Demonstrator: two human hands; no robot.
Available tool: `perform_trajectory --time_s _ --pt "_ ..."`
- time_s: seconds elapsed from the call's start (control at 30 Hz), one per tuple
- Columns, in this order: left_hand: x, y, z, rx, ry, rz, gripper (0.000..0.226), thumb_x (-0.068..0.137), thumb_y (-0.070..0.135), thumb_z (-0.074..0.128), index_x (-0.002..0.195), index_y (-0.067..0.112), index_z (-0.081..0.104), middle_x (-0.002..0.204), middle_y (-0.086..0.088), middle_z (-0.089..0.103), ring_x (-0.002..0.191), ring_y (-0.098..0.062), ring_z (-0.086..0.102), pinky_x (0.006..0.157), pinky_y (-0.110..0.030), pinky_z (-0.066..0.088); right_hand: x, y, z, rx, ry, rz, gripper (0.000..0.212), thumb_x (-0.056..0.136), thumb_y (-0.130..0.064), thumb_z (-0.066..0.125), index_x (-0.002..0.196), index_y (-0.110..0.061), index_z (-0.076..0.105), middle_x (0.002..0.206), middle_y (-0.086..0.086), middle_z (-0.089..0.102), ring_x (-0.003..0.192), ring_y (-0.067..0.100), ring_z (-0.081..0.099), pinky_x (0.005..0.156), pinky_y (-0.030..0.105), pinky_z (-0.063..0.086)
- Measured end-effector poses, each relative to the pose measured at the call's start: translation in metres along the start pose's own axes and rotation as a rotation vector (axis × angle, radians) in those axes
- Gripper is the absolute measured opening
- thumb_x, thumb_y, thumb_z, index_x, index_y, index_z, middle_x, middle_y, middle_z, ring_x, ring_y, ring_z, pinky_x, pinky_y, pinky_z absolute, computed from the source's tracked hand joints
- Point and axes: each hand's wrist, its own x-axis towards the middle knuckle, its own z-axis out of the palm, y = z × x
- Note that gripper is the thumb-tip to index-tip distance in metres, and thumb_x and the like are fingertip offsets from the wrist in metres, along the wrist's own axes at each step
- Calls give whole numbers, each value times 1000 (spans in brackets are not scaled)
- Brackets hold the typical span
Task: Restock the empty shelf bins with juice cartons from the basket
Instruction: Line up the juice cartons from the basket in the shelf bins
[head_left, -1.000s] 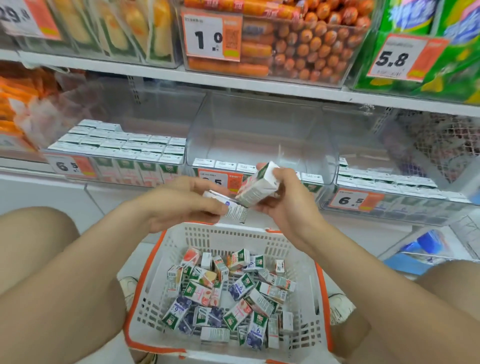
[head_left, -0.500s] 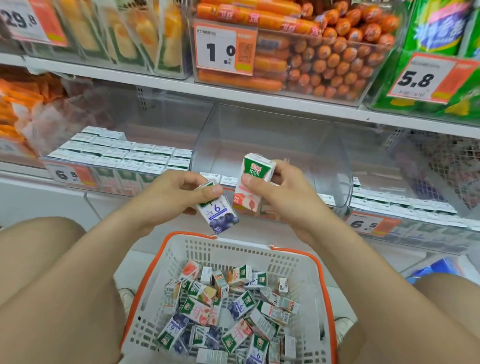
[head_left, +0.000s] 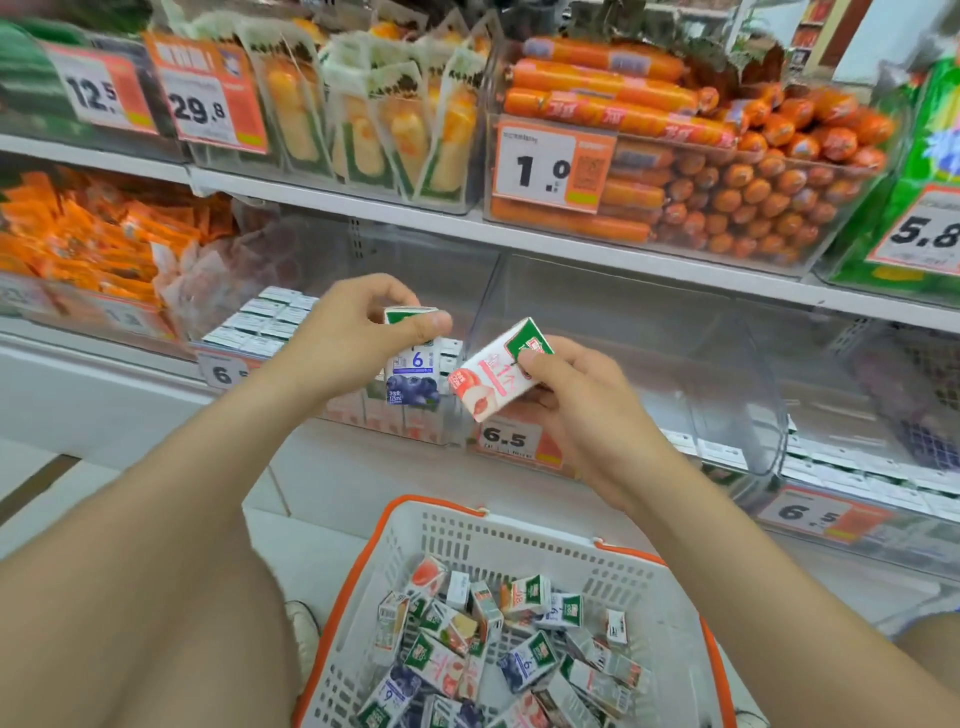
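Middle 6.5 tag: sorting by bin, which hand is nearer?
Right. The right hand, holding a pink carton, is just above the tag; the left hand, holding a blue carton, is further left.

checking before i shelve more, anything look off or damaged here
Nothing looks spilled or damaged. The loose cartons lie jumbled at all angles in the basket, flavours mixed. The right hand holds the peach carton tilted; the left hand holds the blueberry carton upright.

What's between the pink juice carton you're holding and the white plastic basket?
Head view: nothing hangs between them. Below the pink juice carton only the orange 6.5 price tag and white shelf front show, then the white plastic basket.
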Motion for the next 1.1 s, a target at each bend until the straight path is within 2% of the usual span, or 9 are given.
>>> perform_trajectory --time_s 0.13,0.3,0.4,0.5,0.6,0.67,0.8,0.9,1.1 --pt "32 -22 -40 143 235 -48 41 83 59 82 92 21 70 87 -4 72 78 -21 67 63 -32 46 17 -10 32 -74 -44 -74 20 106 -13 54 119 -9 69 107 8 79 104 23 76 98 43 60" --pt "43 -59 -78 278 458 -107 38 91 48 79 104 14 67 98 2 63 94 -20 54 75 -34 36 61 -8 80 -461 5 -405 29 96 -19 72 125 -20 69 112 -11 75 102 8 71 95 38 58" --pt "47 -73 -98 390 464 -93 30 92 43 79 102 18 66 108 -2 62 107 -25 52 87 -38 40 99 2 111 -845 6 -662 36 97 -20 70 132 -16 66 120 -1 70 107 20 64 95 36 50" --pt "57 -88 -112 440 467 -45 28 89 42 82 96 25 61 114 -4 66 131 -38 51 112 -58 38 146 14 142 -1116 40 -738 45 98 -10 66 142 -12 56 124 11 62 110 32 57 90 39 46" --pt "67 -98 -113 484 454 11 29 91 39 81 102 18 65 110 -6 66 124 -34 50 115 -44 28 187 22 163 -1192 76 -599 29 101 -11 62 130 -9 59 112 14 60 102 37 60 75 39 44" --pt "71 -98 -111 527 437 18 31 94 36 78 113 14 67 114 -8 67 115 -29 49 98 -34 25 208 28 171 -1173 46 -420 12 101 -18 64 107 -9 61 101 14 62 94 39 61 69 35 39" --pt "76 -99 -112 607 400 -45 32 97 14 72 127 17 65 131 -15 62 135 -35 43 91 -41 30 232 37 183 -1086 -110 -146 20 98 -22 65 91 -5 59 97 15 61 87 34 55 67 34 43" --pt "75 -98 -112 658 381 -65 48 90 -8 62 130 18 63 134 -16 61 137 -37 41 95 -40 30 238 37 187 -1092 -222 -48 28 94 -13 52 71 -13 36 79 6 42 72 26 41 55 32 30" --pt "78 -95 -103 498 272 24 42 96 -2 66 130 21 62 125 -12 66 112 -33 61 93 -50 56 231 31 179 -1289 -338 -51 19 104 -22 38 94 -11 50 114 18 60 95 35 56 71 35 40"
